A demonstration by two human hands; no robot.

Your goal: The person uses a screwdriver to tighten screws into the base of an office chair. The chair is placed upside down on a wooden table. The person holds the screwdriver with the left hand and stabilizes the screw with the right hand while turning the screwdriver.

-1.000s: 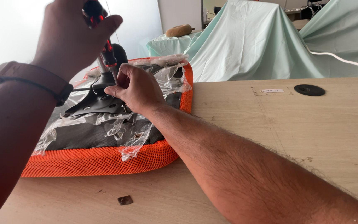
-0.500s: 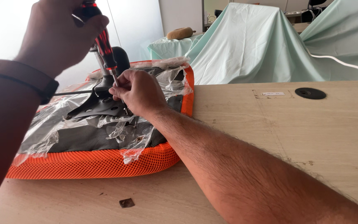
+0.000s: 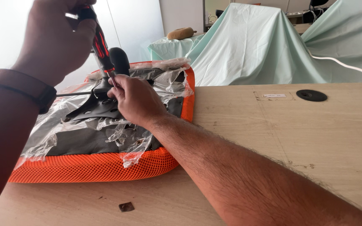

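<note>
Since half a second ago, little has changed: the left hand (image 3: 57, 35) still grips the screwdriver (image 3: 100, 48). Its long axis stands near upright, tip down toward the black bracket (image 3: 93, 106), top leaning left. The right hand (image 3: 137, 100) pinches its shaft.

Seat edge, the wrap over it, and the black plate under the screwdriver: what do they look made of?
Seat edge: orange woven mesh fabric, matte, open weave visible. Wrap: thin clear plastic film, glossy, crinkled and torn. Plate: probably painted metal, black, smooth with a dull sheen and holes. Screwdriver: handle looks like red and black plastic or rubber.
</note>
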